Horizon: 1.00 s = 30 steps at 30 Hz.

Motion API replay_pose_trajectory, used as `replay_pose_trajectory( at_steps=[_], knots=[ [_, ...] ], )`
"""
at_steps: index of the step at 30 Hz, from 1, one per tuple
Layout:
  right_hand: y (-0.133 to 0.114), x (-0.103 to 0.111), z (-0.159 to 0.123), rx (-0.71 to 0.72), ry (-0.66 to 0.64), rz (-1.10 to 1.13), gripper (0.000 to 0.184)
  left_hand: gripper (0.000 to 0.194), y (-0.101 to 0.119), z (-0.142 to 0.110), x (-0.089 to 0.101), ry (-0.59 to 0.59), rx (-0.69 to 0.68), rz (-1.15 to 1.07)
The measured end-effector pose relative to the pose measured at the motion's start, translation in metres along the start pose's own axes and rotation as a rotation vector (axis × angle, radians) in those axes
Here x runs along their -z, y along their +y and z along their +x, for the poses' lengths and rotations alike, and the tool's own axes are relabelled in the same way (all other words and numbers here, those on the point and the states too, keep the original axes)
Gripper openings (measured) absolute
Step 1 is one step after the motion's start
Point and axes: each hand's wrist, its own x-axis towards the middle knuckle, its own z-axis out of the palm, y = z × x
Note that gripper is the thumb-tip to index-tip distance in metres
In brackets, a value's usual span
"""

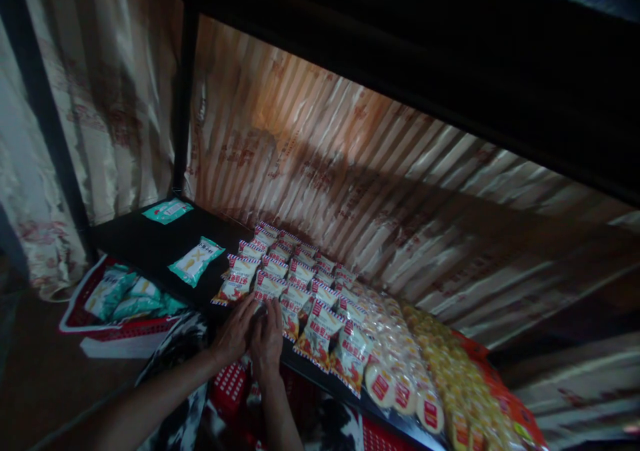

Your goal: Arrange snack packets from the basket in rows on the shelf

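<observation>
Just below the centre of the frame, the left hand and the right hand are close together at the front of rows of snack bags propped on a black shelf. Two green packets lie left of centre, above a red basket holding more at the lower left. Wrapped round cakes line the lower right, and a patterned curtain hangs behind.

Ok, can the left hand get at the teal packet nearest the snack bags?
Probably yes: the teal packet lies uncovered on the black shelf, and the left hand, at the front snack bags, could likely swing left around them.
</observation>
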Motion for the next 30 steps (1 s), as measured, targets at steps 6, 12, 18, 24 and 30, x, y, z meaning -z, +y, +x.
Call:
replay_pose_trajectory(
  at_steps=[6, 12, 18, 24, 30],
  knots=[
    [-0.005, 0.003, 0.013, 0.01, 0.008, 0.009, 0.04, 0.051, 0.007, 0.012, 0.007, 0.0, 0.03, -0.023],
    [-0.005, -0.001, 0.021, 0.033, 0.016, 0.046, 0.041, 0.05, 0.003, 0.02, 0.01, -0.004, 0.016, 0.017],
    [0.001, -0.008, 0.019, 0.048, 0.032, 0.025, 0.043, 0.055, -0.003, 0.018, 0.007, -0.03, -0.011, 0.085],
    [0.005, -0.005, 0.015, 0.061, 0.014, 0.007, 0.046, 0.06, -0.005, 0.013, 0.002, -0.057, -0.017, 0.101],
    [0.004, 0.007, 0.016, 0.083, 0.025, -0.02, 0.045, 0.062, -0.009, 0.01, -0.005, -0.043, -0.064, 0.147]
  ],
)
